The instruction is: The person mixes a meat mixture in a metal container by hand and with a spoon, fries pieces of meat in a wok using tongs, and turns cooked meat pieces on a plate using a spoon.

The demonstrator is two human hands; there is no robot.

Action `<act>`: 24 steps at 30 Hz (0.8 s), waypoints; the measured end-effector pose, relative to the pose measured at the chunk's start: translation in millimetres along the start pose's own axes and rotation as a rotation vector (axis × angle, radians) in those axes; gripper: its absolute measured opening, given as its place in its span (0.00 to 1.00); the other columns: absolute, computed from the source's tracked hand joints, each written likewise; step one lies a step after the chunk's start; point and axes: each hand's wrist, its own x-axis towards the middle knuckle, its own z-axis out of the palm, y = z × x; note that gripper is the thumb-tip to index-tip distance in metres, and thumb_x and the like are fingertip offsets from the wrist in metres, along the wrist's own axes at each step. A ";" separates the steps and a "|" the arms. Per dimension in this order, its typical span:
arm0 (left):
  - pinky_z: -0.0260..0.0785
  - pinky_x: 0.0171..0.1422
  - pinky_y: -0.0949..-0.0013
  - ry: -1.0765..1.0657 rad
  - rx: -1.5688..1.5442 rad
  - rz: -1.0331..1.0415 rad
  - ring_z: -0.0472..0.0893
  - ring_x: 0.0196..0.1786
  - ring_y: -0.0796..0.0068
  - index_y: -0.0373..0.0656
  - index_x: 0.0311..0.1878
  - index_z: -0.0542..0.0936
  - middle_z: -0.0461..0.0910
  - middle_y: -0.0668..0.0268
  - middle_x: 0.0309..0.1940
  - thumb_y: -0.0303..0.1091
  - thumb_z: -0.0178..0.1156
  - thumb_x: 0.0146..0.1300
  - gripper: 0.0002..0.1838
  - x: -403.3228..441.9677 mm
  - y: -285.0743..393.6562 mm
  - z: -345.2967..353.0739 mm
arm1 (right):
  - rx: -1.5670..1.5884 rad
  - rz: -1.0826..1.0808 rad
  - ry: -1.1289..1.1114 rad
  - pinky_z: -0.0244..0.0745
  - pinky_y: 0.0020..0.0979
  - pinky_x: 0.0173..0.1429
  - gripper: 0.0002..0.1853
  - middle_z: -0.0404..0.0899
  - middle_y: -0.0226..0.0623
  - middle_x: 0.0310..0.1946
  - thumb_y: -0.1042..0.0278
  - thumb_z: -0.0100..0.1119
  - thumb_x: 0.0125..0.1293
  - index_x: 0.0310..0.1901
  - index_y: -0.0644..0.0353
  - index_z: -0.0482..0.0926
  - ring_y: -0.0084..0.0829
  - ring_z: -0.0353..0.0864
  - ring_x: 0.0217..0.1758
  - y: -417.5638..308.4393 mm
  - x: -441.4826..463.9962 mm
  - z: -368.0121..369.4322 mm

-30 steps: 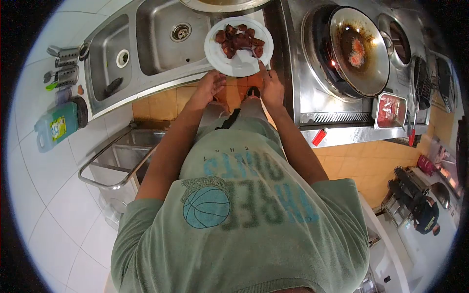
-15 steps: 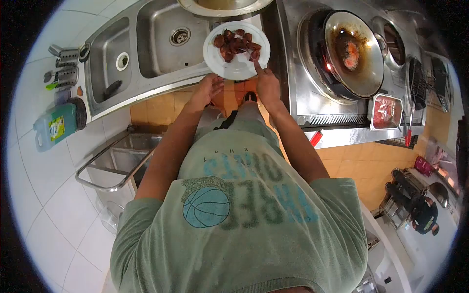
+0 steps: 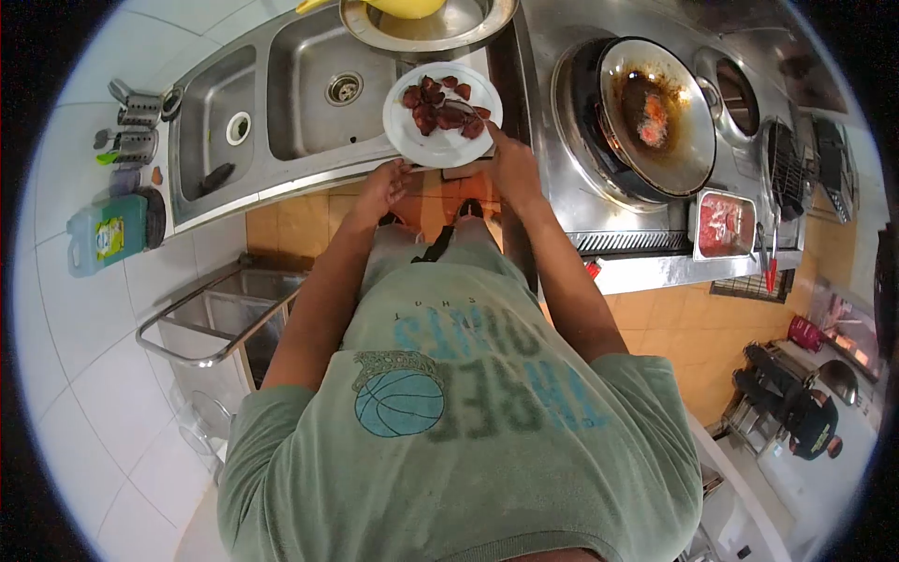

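A white plate [image 3: 405, 143] with several dark reddish-brown pieces of food [image 3: 433, 101] rests at the edge of the sink counter. My right hand [image 3: 514, 170] is closed at the plate's right rim, on what looks like a thin metal utensil [image 3: 465, 107] reaching over the food. Whether it is a spoon or a fork, I cannot tell. My left hand [image 3: 383, 190] is just below the plate's near left rim, fingers loosely bent and apart, holding nothing.
Behind the plate is a metal basin [image 3: 459, 36] with something yellow [image 3: 405, 6] in it. Left lies a double sink [image 3: 304, 103]. On the right stove, a wok [image 3: 693, 159] holds oil and reddish food, beside a metal tray [image 3: 723, 225] of red meat. Another person [image 3: 813, 421] is far right.
The view has shifted, so the plate appears lower and more of the basin shows. My left hand has drawn slightly away from the rim. My right hand stays at the plate's right side.
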 end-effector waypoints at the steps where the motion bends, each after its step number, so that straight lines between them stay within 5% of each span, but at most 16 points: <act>1: 0.66 0.45 0.71 0.028 -0.014 -0.009 0.74 0.42 0.79 0.53 0.51 0.70 0.76 0.75 0.46 0.44 0.50 0.61 0.17 -12.6 -2.2 1.0 | -0.013 -0.014 0.005 0.71 0.46 0.41 0.26 0.76 0.56 0.30 0.76 0.51 0.54 0.58 0.56 0.69 0.52 0.78 0.35 1.3 1.5 0.3; 8: 0.65 0.47 0.70 0.208 -0.101 -0.049 0.74 0.44 0.77 0.52 0.56 0.68 0.76 0.75 0.46 0.43 0.48 0.62 0.20 -63.3 -58.2 -16.5 | -0.119 0.001 -0.171 0.72 0.47 0.44 0.26 0.76 0.56 0.32 0.78 0.45 0.55 0.58 0.52 0.69 0.52 0.77 0.37 -6.9 11.9 -1.4; 11: 0.66 0.48 0.68 0.295 -0.187 -0.089 0.74 0.43 0.77 0.51 0.53 0.70 0.76 0.73 0.44 0.44 0.47 0.63 0.17 -95.4 -92.9 -22.2 | 0.059 0.005 -0.163 0.72 0.48 0.46 0.26 0.77 0.57 0.35 0.76 0.44 0.56 0.58 0.50 0.70 0.52 0.77 0.39 9.1 11.9 -2.5; 14: 0.66 0.49 0.67 0.346 -0.288 -0.087 0.73 0.44 0.76 0.51 0.50 0.70 0.76 0.73 0.44 0.44 0.46 0.63 0.15 -108.7 -121.9 -31.8 | -0.115 0.039 -0.241 0.72 0.47 0.47 0.24 0.77 0.57 0.36 0.74 0.44 0.56 0.57 0.48 0.71 0.51 0.78 0.40 15.2 19.5 -0.1; 24: 0.66 0.48 0.68 0.450 -0.291 0.026 0.73 0.43 0.76 0.51 0.50 0.70 0.75 0.74 0.39 0.45 0.48 0.62 0.16 -188.4 -188.5 -64.2 | -0.154 -0.032 -0.070 0.72 0.45 0.51 0.23 0.78 0.51 0.40 0.72 0.48 0.55 0.55 0.49 0.72 0.50 0.78 0.46 6.7 18.6 -12.1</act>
